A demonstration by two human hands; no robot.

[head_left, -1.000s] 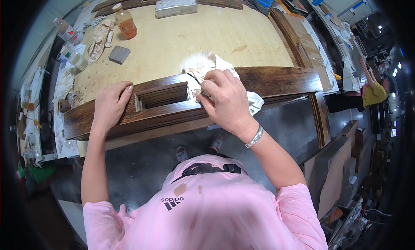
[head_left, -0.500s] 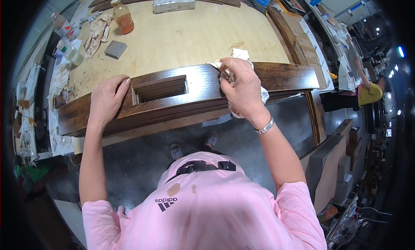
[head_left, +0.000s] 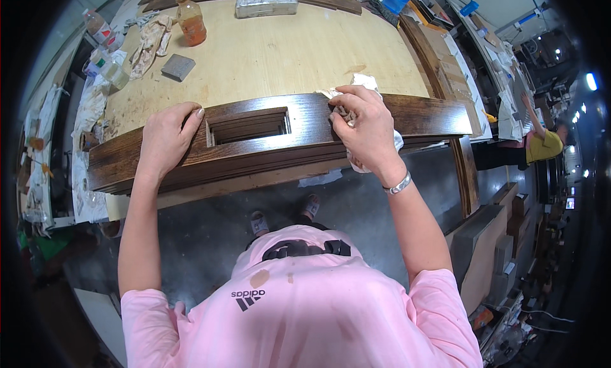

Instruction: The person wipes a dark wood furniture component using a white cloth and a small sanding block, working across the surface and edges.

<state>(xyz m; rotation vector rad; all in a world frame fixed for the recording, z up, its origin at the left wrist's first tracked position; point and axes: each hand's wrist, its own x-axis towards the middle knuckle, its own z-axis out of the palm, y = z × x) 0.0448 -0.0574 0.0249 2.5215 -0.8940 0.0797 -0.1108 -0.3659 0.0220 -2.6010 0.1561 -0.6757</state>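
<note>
A dark brown, glossy wooden board (head_left: 305,113) with a rectangular slot (head_left: 248,127) lies across the near edge of the table, on top of similar dark pieces. My left hand (head_left: 167,139) grips it left of the slot, its thumb near the slot's edge and its other fingers bent and partly hidden. To the right of the slot, my right hand (head_left: 366,126) presses a crumpled white rag (head_left: 365,81) onto the board's top face. The rag shows beyond the fingers and hangs over the board's near side. A silver bracelet circles my right wrist.
On the pale tabletop (head_left: 267,56) stand a bottle of amber liquid (head_left: 191,23), a grey block (head_left: 177,67), a stained cloth (head_left: 151,46) and a pale, wrapped-looking block (head_left: 266,4). Dark wooden strips lie at the far edge. A person in yellow (head_left: 541,145) is at the right.
The view has shifted slightly, moving the bottle, slot and hands a little rightward in the picture. My left hand keeps its hold beside the slot; my right hand still holds the rag against the board.
</note>
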